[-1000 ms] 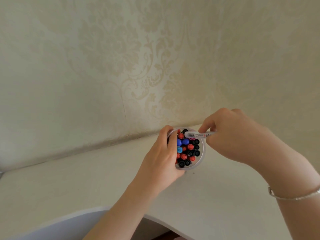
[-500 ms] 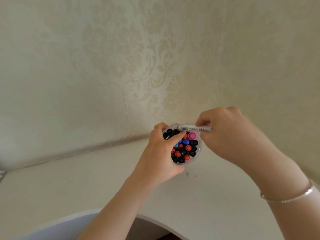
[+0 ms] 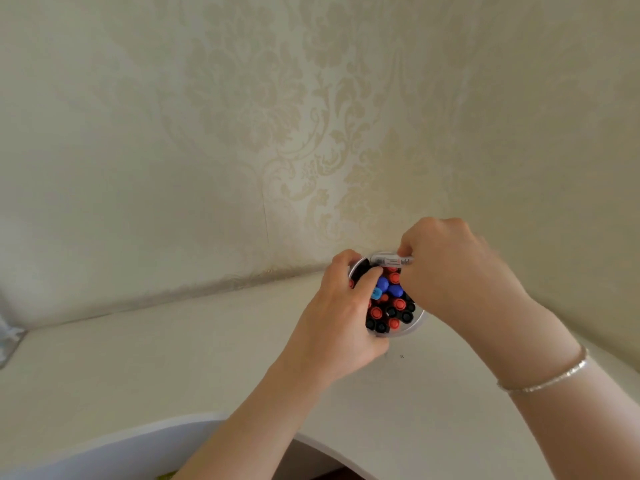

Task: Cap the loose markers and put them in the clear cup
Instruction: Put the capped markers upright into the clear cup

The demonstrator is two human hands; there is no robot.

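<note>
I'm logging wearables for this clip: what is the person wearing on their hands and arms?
Both forearms are bare, with no sleeves in view. The right wrist carries a thin silver chain bracelet. The left hand and right hand show no gloves; no rings or watch are visible from this angle.

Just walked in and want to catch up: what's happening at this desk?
A person is packing markers into a clear cup on the white desk. The left hand grips the cup, a finger reaching in among the capped markers. The right hand pinches a white marker lying sideways across the far rim, not yet dropped in. The cup looks nearly full.
</note>
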